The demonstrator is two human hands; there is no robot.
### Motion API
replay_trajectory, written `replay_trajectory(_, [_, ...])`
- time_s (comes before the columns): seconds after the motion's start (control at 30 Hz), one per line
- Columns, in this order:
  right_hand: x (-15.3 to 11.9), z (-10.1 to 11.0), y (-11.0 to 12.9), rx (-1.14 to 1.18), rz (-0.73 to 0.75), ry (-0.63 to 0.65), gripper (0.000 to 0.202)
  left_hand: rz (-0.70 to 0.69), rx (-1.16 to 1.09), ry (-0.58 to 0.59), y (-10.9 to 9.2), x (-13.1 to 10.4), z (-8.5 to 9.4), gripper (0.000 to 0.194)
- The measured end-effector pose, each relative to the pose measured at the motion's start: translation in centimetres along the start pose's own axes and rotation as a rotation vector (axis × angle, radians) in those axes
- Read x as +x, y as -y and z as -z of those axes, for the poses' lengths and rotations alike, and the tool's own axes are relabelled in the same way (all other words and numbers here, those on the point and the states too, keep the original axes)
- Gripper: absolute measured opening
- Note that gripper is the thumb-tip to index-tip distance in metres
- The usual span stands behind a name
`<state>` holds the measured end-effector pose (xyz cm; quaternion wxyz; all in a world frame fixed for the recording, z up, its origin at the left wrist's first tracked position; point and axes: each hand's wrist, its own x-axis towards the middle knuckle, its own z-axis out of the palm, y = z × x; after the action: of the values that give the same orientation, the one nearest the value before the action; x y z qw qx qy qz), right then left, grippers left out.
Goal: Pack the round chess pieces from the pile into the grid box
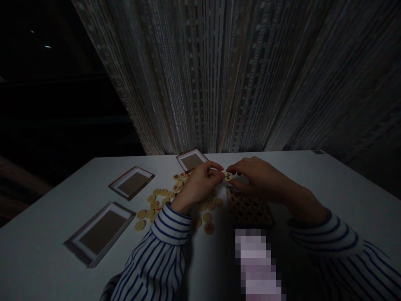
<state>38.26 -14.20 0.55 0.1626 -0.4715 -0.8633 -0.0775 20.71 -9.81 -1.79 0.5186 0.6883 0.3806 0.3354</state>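
Note:
A round, pale Chinese chess piece (228,176) with a dark character on its face is held up between my two hands. My left hand (203,179) pinches its left edge with thumb and fingertips. From the other side, the thumb and fingers of my right hand (261,177) close on its right edge. Below my right hand lies a dark tray (250,209) with rows of round slots, its upper right part hidden by that hand. Many loose chess pieces (154,204), some with red characters, are scattered around and under my left forearm, which hides part of them.
On the white table (50,246), an open shallow box or lid (102,232) lies at the left. Similar flat frames, one brown-edged (133,183) and one farther back (191,161), lie beyond it. A strand curtain (200,83) hangs behind the table. A pixelated patch covers the front.

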Motion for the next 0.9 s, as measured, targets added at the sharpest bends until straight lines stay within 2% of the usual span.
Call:
replay_trajectory(0.23, [0.1, 0.2, -0.2, -0.033, -0.033, 0.071, 0.024, -0.013, 0.065, 0.006, 0.2, 0.0, 0.0, 0.017])
replay_trajectory(0.57, [-0.2, -0.5, -1.5, -0.094, -0.183, 0.34, 0.029, -0.076, 0.25, -0.055, 1.0, 0.2, 0.0, 0.019])
replay_trajectory(0.9, [-0.4, -1.4, -2.1, -0.095, -0.25, 0.5, 0.024, -0.122, 0.457, -0.072, 1.3, 0.2, 0.0, 0.021])
